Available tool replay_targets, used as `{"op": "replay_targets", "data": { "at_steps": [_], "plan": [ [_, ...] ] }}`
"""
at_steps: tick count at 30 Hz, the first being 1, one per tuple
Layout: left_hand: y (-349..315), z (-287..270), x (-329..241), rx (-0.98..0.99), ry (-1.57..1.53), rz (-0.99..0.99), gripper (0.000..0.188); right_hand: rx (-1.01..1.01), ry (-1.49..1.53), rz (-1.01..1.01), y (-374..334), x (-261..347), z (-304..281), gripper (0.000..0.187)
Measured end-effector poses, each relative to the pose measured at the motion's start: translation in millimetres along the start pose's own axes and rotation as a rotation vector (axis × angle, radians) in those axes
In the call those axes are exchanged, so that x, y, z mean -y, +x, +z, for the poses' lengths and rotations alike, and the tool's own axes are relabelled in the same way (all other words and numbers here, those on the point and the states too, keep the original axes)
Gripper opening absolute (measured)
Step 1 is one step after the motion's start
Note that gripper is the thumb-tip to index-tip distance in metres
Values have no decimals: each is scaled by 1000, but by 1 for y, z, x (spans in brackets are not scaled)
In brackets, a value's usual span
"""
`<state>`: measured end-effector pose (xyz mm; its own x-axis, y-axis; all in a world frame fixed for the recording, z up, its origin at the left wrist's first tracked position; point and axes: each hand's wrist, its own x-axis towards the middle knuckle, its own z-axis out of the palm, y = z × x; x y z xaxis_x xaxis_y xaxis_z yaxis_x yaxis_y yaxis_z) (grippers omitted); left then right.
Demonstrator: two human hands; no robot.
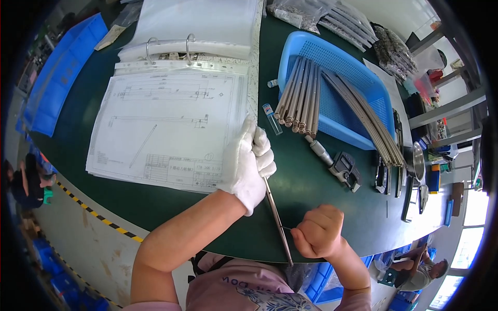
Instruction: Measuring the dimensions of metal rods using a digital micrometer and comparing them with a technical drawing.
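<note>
My left hand (248, 165), in a white glove, is closed around the upper end of a slim metal rod (277, 217). The rod slants down toward the table's front edge, near my body. My bare right hand (319, 231) is closed in a pinch on a thin pin-like piece (287, 228), whose tip meets the rod's side; most of the piece is hidden in the fingers. Left of the glove lies a technical drawing (171, 140) in an open ring binder (181, 63). A digital micrometer (343, 168) rests to the right, beyond my right hand.
A blue plastic basket (385, 98) holds two groups of metal rods (302, 93), their ends sticking out over its near rim. A small clear vial (273, 120) lies beside it. Bagged parts (298, 15) are at the back. A blue bin (65, 72) stands far left. Another person (423, 269) sits at lower right.
</note>
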<state>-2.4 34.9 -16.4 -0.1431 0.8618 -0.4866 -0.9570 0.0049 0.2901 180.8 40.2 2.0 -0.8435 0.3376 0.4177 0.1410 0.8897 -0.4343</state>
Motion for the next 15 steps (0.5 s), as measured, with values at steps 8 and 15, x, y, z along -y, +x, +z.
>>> {"op": "replay_targets", "data": {
  "at_steps": [8,15],
  "plan": [
    [-2,0,0,1,9,11,35,23,-13,-28,-1,3,-1,25],
    [-1,0,2,-8,-10,8,34,84,32,-8,1,6,-2,27]
  ]
}}
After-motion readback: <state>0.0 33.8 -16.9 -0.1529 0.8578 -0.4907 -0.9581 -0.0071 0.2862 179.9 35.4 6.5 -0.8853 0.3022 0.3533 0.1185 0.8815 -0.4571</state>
